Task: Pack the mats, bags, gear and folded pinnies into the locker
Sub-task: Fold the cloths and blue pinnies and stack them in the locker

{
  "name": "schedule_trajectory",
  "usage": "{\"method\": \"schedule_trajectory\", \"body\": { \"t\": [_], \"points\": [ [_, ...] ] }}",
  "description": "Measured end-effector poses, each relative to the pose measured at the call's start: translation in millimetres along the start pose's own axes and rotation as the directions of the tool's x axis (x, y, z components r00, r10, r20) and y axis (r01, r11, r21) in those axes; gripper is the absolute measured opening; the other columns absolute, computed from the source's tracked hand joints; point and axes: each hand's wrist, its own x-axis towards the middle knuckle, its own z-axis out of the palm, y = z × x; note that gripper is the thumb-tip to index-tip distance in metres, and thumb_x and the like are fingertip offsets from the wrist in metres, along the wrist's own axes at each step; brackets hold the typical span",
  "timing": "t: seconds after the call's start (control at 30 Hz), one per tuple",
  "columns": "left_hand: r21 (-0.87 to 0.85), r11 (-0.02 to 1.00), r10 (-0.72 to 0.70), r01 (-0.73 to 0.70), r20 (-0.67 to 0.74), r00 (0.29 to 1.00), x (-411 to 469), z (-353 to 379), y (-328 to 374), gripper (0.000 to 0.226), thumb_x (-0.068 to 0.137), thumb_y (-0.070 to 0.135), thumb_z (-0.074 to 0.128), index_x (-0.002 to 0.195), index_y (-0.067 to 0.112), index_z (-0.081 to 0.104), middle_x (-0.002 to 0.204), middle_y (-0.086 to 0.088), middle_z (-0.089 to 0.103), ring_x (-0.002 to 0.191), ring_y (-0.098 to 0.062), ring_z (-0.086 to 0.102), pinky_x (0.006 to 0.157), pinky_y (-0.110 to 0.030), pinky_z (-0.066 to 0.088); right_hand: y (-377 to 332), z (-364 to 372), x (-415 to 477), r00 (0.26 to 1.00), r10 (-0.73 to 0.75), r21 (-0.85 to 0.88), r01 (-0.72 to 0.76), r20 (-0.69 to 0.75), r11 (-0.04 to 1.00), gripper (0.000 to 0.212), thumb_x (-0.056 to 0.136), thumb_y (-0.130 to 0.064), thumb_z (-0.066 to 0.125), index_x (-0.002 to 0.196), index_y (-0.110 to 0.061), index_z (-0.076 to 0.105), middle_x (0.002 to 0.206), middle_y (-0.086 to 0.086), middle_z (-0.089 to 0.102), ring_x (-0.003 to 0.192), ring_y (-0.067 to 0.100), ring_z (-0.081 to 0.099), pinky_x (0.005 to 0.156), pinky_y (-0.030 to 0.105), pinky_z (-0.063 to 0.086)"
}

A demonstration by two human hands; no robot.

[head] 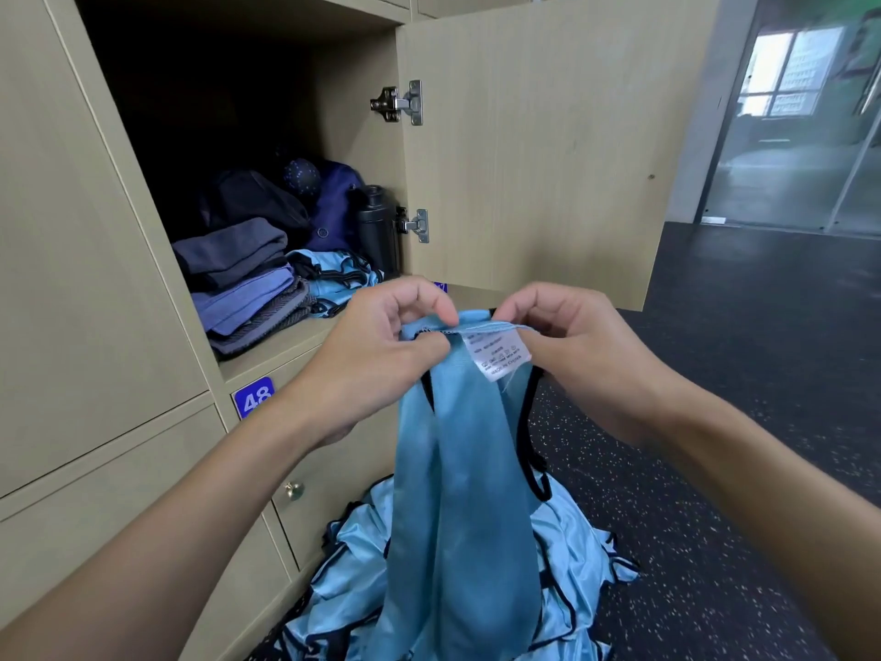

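Pinching the top seam of a light-blue pinny (457, 469), the left hand (381, 345) and the right hand (572, 345) are working close together, with both forearms reaching in from the lower corners and the wrists bending slightly inward. Each hand is curling its fingers and gripping the stitched edge between thumb and forefinger, the left at one end and the right at the other. A white care label (498, 353) is hanging between them, just under the right thumb.

The pinny is looking glossy and satiny, with thin black binding along its edges. It is hanging in long, smooth folds below the hands. Directly beneath them it is trailing into a crumpled pile of matching pinnies (567, 555) on the dark, speckled, rubbery floor (739, 422).

Beyond the left hand, the locker (353, 150) is standing open, its pale wood-grain panels looking flat and matte. Its door (534, 150) is swinging out beyond the right hand on two metal hinges (403, 103). Inside, just past the left knuckles, folded pinnies (333, 274) are lying beside a stack of folded grey and violet cloths (248, 283) with a soft woven look. Behind these, dark slumping bags (257, 198) and a black cylindrical bottle (376, 231) are sitting. A blue number plate (253, 398) is showing below the left wrist.
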Motion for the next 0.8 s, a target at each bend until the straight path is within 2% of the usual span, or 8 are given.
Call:
{"method": "schedule_trajectory", "body": {
  "t": [0.13, 0.27, 0.37, 0.47, 0.53, 0.6, 0.7, 0.8],
  "points": [
    [-0.018, 0.999, 0.049, -0.05, -0.039, 0.998, -0.3, -4.8, 5.0, 0.021, 0.068, 0.006, 0.048, 0.08, 0.017, 0.062, 0.08, 0.003, 0.066, 0.074, -0.011, 0.056, 0.066, -0.022, 0.045, -6.8, 2.2, -1.2, 0.997, 0.018, -0.03, -0.016, 0.072, 0.999, 0.013, 0.085, 0.003, 0.068, 0.084, -0.009, 0.072, 0.09, 0.01, 0.075, 0.081, 0.013, 0.062, 0.078, 0.027, 0.051],
    [0.022, 1.0, 0.017, -0.017, -0.019, 1.0, -2.9, -4.5, 3.6, 0.032, 0.068, 0.008, 0.053, 0.097, 0.021, 0.058, 0.092, -0.005, 0.074, 0.07, -0.013, 0.056, 0.065, -0.027, 0.043, -8.9, 1.3, 1.6, 0.998, -0.035, -0.059, 0.032, -0.061, 0.998, 0.017, 0.087, 0.003, 0.067, 0.082, -0.012, 0.075, 0.091, 0.014, 0.075, 0.08, 0.02, 0.059, 0.079, 0.038, 0.046],
    [-0.066, 0.995, -0.071, 0.072, 0.022, 0.997, -3.4, -6.4, 4.1, 0.042, 0.075, 0.015, 0.076, 0.112, 0.022, 0.058, 0.095, -0.001, 0.075, 0.078, -0.015, 0.063, 0.077, -0.03, 0.049, -11.5, -0.6, 1.3, 0.993, -0.053, -0.041, 0.049, -0.104, 0.998, 0.019, 0.088, 0.005, 0.064, 0.082, -0.01, 0.073, 0.086, 0.008, 0.076, 0.076, 0.01, 0.063, 0.073, 0.025, 0.051],
    [-0.112, 0.97, -0.21, 0.214, 0.046, 0.977, -3.4, -7.9, 5.2, 0.021, 0.093, 0.032, 0.065, 0.106, 0.017, 0.067, 0.087, -0.003, 0.069, 0.08, -0.02, 0.058, 0.082, -0.037, 0.046, -11.8, -1.7, -0.5, 0.994, -0.059, -0.048, 0.054, -0.096, 0.997, 0.021, 0.087, 0.004, 0.066, 0.078, -0.014, 0.073, 0.075, -0.005, 0.073, 0.071, 0.002, 0.063, 0.066, 0.014, 0.051],
    [0.021, 0.972, -0.235, 0.235, 0.025, 0.972, -2.7, -6.4, 2.9, 0.018, 0.1, 0.028, 0.056, 0.098, 0.016, 0.069, 0.081, -0.011, 0.068, 0.073, -0.02, 0.057, 0.076, -0.039, 0.049, -10.9, -1.9, -1.7, 0.995, -0.056, -0.051, 0.052, -0.088, 0.997, 0.024, 0.087, 0.006, 0.065, 0.077, -0.015, 0.072, 0.072, -0.008, 0.073, 0.069, 0.001, 0.063, 0.065, 0.014, 0.051],
    [0.058, 0.969, -0.241, 0.239, 0.029, 0.97, -3.8, -4.5, 2.0, 0.013, 0.099, 0.023, 0.057, 0.098, 0.015, 0.067, 0.077, -0.016, 0.069, 0.064, -0.018, 0.058, 0.068, -0.034, 0.053, -9.9, -3.0, -3.2, 0.995, -0.05, -0.063, 0.044, -0.092, 0.997, 0.026, 0.086, 0.007, 0.065, 0.076, -0.016, 0.073, 0.073, -0.006, 0.073, 0.069, 0.002, 0.064, 0.065, 0.015, 0.052],
    [-0.065, 0.974, -0.213, 0.215, 0.04, 0.976, -5.7, -5.8, 3.3, 0.012, 0.097, 0.008, 0.061, 0.106, 0.013, 0.066, 0.075, -0.012, 0.071, 0.059, -0.015, 0.056, 0.06, -0.023, 0.051, -8.4, -5.6, -5.6, 0.995, -0.031, -0.078, 0.024, -0.094, 0.997, 0.023, 0.086, 0.006, 0.066, 0.077, -0.015, 0.073, 0.078, 0.0, 0.075, 0.072, 0.006, 0.064, 0.067, 0.021, 0.052],
    [-0.184, 0.969, -0.173, 0.166, -0.024, 0.985, -4.2, -5.4, 1.7, 0.021, 0.094, -0.004, 0.06, 0.103, 0.012, 0.07, 0.088, -0.019, 0.072, 0.074, -0.02, 0.06, 0.067, -0.026, 0.051, -5.5, -7.7, -6.6, 0.996, -0.001, -0.091, -0.008, -0.09, 0.996, 0.02, 0.086, 0.001, 0.069, 0.077, -0.016, 0.074, 0.08, 0.001, 0.075, 0.074, 0.009, 0.063, 0.07, 0.024, 0.051]
  ]
}}
